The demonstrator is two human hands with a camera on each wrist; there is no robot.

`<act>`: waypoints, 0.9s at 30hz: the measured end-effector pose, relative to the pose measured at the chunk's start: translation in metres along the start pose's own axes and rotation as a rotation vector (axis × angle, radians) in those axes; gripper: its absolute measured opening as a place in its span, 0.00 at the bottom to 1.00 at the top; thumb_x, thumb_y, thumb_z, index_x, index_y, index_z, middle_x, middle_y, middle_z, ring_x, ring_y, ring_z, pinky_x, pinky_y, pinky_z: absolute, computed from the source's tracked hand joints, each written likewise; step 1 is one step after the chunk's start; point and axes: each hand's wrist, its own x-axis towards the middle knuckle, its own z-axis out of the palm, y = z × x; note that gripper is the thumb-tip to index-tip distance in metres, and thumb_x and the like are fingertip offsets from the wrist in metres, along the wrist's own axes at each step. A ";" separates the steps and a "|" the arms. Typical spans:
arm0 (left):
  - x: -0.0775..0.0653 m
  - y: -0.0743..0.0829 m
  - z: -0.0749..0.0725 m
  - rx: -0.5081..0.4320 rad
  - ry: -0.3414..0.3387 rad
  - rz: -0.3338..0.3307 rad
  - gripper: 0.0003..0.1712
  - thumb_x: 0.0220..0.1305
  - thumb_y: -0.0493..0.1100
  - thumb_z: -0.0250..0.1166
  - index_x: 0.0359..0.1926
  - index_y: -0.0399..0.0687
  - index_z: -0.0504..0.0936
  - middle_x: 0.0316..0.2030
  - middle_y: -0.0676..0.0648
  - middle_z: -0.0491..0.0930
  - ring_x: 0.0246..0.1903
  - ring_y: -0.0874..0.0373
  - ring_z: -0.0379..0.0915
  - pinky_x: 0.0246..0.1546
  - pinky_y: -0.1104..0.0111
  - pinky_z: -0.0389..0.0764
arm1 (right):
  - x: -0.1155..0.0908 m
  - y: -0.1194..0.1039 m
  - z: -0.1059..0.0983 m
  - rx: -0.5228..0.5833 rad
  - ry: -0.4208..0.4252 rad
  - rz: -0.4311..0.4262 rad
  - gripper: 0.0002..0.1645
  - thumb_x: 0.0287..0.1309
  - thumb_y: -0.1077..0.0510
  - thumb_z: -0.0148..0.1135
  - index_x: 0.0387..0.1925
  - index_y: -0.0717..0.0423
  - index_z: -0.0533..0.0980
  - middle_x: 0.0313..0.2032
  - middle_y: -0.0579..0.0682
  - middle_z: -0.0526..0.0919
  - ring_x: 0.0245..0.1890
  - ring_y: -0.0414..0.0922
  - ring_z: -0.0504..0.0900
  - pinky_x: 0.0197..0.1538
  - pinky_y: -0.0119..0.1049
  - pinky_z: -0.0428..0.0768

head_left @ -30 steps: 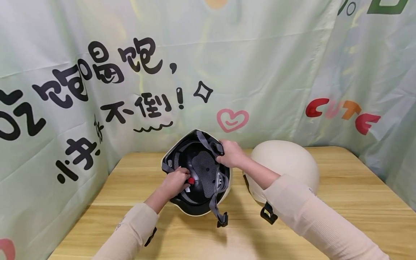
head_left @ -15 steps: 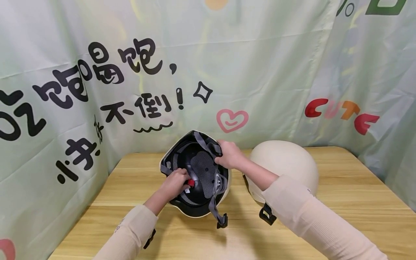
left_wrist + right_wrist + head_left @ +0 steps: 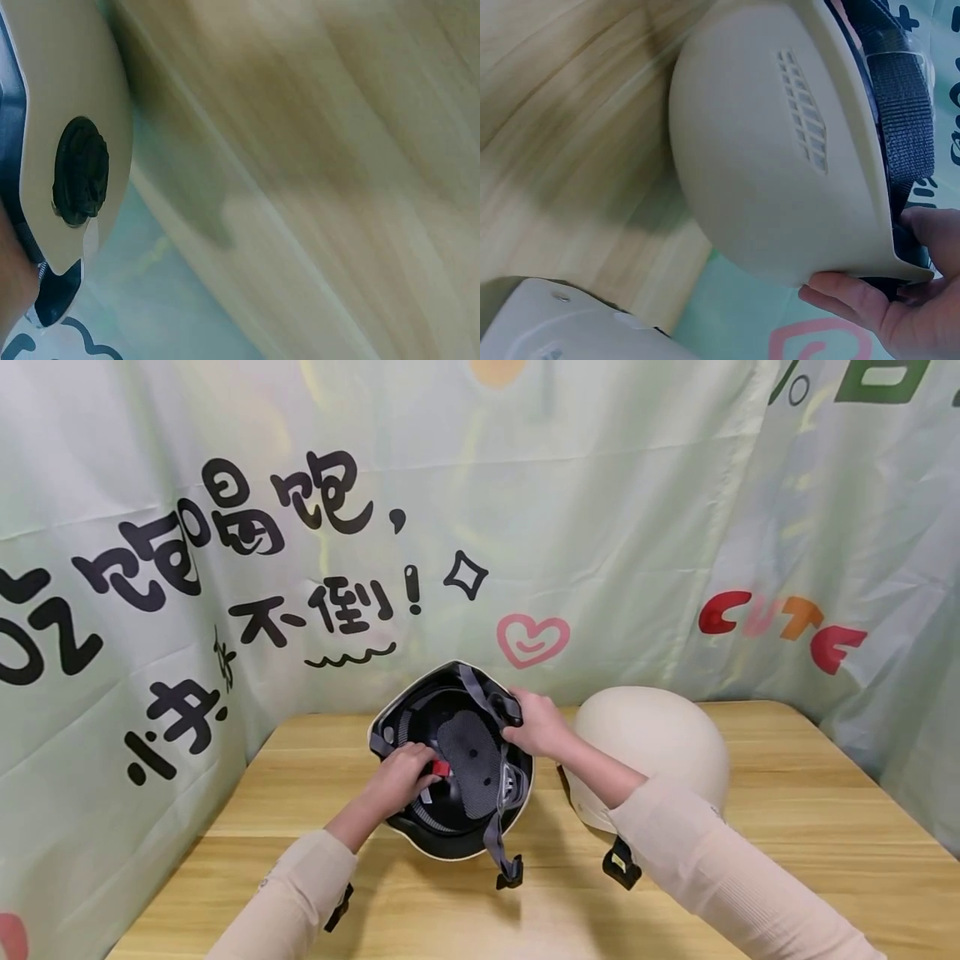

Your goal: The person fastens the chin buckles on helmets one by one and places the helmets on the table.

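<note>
A cream helmet (image 3: 452,847) is tipped so its black lined inside faces me, grey straps crossing the right side. My right hand (image 3: 534,722) grips its upper right rim; in the right wrist view the thumb is inside and the fingers (image 3: 847,296) lie along the outer shell. Reaching into the opening from the left, my left hand (image 3: 401,777) has curled fingers at a small red tab (image 3: 441,768) and seems to pinch it. A black buckle (image 3: 510,872) dangles at the lower right. The left wrist view shows a dark round fitting (image 3: 81,171) on the shell.
A second cream helmet (image 3: 651,739) sits dome up to the right, partly behind my right forearm, its black buckle (image 3: 621,862) on the wooden table (image 3: 810,802). A printed cloth backdrop (image 3: 615,527) hangs behind the table.
The left hand and the red tab have shifted slightly upward inside the helmet. The right hand keeps its hold on the rim; the helmet barely moves.
</note>
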 end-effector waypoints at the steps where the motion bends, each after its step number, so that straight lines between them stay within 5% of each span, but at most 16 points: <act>1: 0.001 0.000 -0.002 -0.010 0.010 -0.007 0.12 0.48 0.39 0.71 0.31 0.40 0.78 0.28 0.48 0.78 0.30 0.54 0.73 0.36 0.64 0.75 | 0.000 0.002 0.001 0.009 0.006 0.004 0.38 0.54 0.62 0.59 0.65 0.68 0.58 0.60 0.68 0.68 0.61 0.60 0.68 0.61 0.49 0.70; 10: 0.009 -0.004 -0.018 -0.073 0.038 -0.060 0.13 0.50 0.37 0.70 0.36 0.34 0.79 0.32 0.43 0.80 0.36 0.48 0.75 0.42 0.60 0.77 | -0.002 0.019 0.021 0.115 0.114 0.084 0.38 0.51 0.61 0.61 0.64 0.66 0.61 0.58 0.68 0.71 0.58 0.61 0.70 0.60 0.50 0.71; 16: 0.015 -0.008 -0.033 -0.054 0.032 -0.033 0.12 0.49 0.36 0.70 0.33 0.33 0.78 0.30 0.42 0.80 0.34 0.49 0.75 0.43 0.58 0.76 | -0.003 0.030 0.038 0.227 0.129 0.126 0.35 0.50 0.62 0.60 0.61 0.68 0.64 0.52 0.66 0.75 0.49 0.57 0.75 0.53 0.47 0.75; 22: 0.018 -0.010 -0.040 -0.059 0.087 0.000 0.14 0.49 0.36 0.70 0.35 0.32 0.78 0.32 0.41 0.81 0.36 0.48 0.78 0.51 0.49 0.74 | -0.006 0.034 0.049 0.272 0.157 0.160 0.34 0.49 0.63 0.61 0.59 0.68 0.65 0.51 0.66 0.75 0.49 0.57 0.75 0.54 0.47 0.74; 27: 0.018 -0.012 -0.042 -0.038 0.162 0.018 0.15 0.47 0.36 0.71 0.36 0.32 0.79 0.33 0.40 0.81 0.37 0.47 0.78 0.49 0.52 0.76 | -0.007 0.032 0.053 0.287 0.191 0.171 0.32 0.49 0.63 0.61 0.58 0.68 0.67 0.49 0.66 0.77 0.47 0.56 0.76 0.52 0.47 0.75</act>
